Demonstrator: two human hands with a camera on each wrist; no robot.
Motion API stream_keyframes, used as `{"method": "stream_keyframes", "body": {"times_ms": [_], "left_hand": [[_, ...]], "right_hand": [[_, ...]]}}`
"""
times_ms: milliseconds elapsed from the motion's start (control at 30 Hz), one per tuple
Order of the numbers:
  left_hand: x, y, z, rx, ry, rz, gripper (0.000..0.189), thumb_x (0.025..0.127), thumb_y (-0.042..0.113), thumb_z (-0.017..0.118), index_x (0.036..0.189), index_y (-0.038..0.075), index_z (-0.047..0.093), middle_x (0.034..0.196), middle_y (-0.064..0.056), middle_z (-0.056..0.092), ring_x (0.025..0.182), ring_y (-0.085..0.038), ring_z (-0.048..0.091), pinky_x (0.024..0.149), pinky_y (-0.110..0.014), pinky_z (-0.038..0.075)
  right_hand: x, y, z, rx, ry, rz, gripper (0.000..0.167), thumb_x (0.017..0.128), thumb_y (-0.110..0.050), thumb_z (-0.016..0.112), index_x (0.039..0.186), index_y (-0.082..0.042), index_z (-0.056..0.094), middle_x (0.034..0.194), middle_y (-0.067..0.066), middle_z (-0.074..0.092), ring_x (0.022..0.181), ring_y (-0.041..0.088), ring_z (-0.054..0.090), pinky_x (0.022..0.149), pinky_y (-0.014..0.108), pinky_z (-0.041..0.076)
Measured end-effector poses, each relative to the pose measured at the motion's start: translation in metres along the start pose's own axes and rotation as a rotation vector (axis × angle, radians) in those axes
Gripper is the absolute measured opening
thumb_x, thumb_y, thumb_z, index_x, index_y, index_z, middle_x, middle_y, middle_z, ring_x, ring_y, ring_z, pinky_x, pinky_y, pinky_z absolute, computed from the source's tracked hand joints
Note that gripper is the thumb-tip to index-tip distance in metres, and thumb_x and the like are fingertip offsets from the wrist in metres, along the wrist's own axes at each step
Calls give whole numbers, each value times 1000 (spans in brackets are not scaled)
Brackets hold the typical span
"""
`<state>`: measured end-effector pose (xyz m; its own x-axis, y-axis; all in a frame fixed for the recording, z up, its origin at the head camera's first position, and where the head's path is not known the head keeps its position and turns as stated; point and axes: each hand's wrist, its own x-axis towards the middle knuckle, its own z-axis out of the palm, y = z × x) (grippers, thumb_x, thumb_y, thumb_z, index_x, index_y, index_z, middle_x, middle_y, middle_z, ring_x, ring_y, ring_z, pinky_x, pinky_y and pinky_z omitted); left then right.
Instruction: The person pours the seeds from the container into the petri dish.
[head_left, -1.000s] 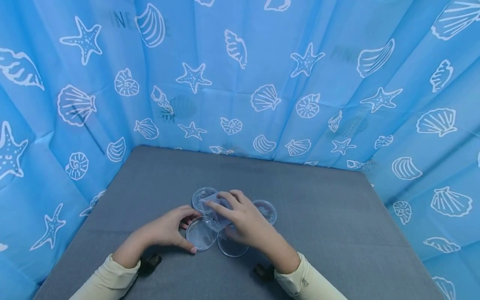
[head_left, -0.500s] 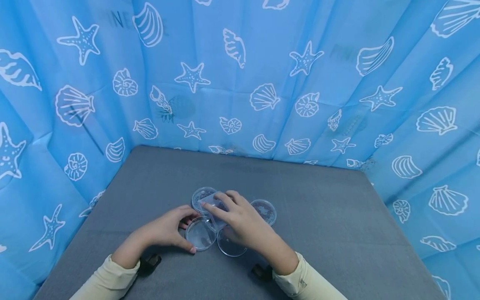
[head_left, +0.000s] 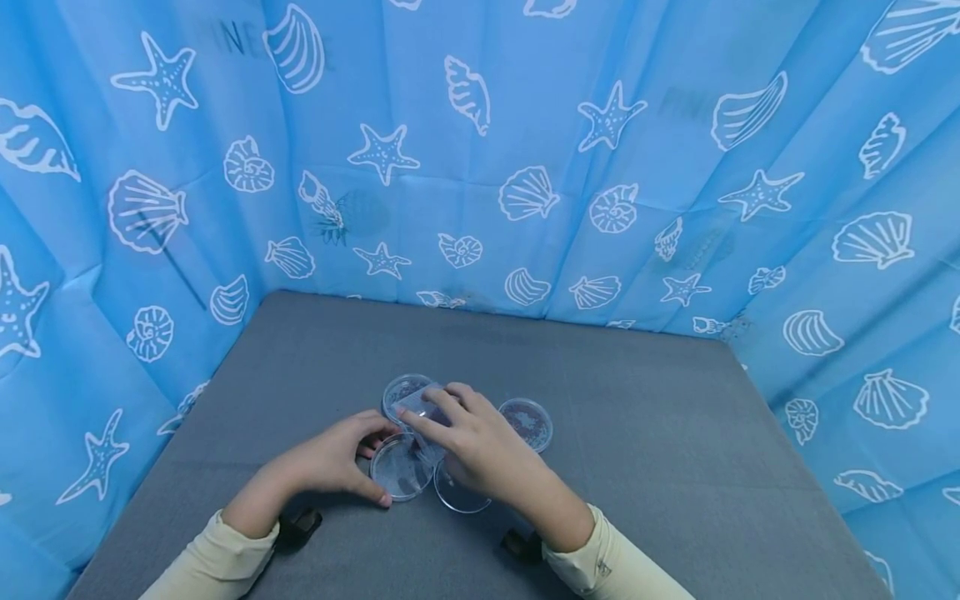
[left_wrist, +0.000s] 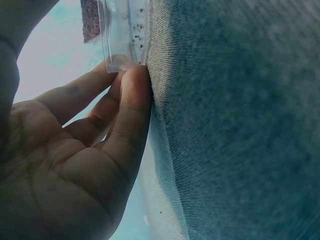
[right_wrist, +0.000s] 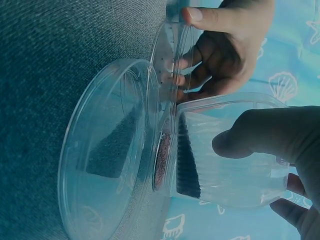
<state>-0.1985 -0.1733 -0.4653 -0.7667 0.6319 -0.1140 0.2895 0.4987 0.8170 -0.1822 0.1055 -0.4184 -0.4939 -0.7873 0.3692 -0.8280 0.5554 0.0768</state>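
Observation:
My left hand (head_left: 341, 458) grips a clear petri dish (head_left: 401, 472) by its rim, thumb at the front and fingers behind. Small dark specks (left_wrist: 141, 37) show on its bottom in the left wrist view. My right hand (head_left: 480, 437) holds a clear plastic box (right_wrist: 235, 170) tilted close over the dishes, thumb on its wall. A dark band (right_wrist: 188, 162) runs along the box's low edge. From the left wrist, a reddish-brown granular patch (left_wrist: 91, 21) shows above the gripped dish. Another clear dish (right_wrist: 107, 160) lies partly under my right hand.
A dish with reddish grains (right_wrist: 162, 161) stands behind the gripped dish. To the right sits a dish holding pale bits (head_left: 528, 425). All rest on a grey cloth-covered table (head_left: 637, 467), with a blue seashell-print curtain (head_left: 465, 150) around its back and sides.
My right hand has shifted slightly to the left with the box, whose tilt has changed a little. The left hand and its dish stay in place.

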Motion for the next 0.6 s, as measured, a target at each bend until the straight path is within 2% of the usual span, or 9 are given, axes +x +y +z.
{"method": "stream_keyframes", "body": {"times_ms": [367,600], "left_hand": [[0,1,1,5,5,-1,90,74,35,98,148,5,56,140,-11,57,125,-27,59,105,-38,58],[1,1,2,11,10,-4,90,74,35,99,148,5,57,139,-10,57,123,-26,60,102,-36,59]], "right_hand": [[1,-1,-2,-13,-4,-4,86,83,-12,88,159,-26,51,148,8,57,131,28,56,104,43,56],[1,0,0,-12,11,-12,87,81,-11,89,158,-26,53,147,9,58,131,29,56,105,43,56]]}}
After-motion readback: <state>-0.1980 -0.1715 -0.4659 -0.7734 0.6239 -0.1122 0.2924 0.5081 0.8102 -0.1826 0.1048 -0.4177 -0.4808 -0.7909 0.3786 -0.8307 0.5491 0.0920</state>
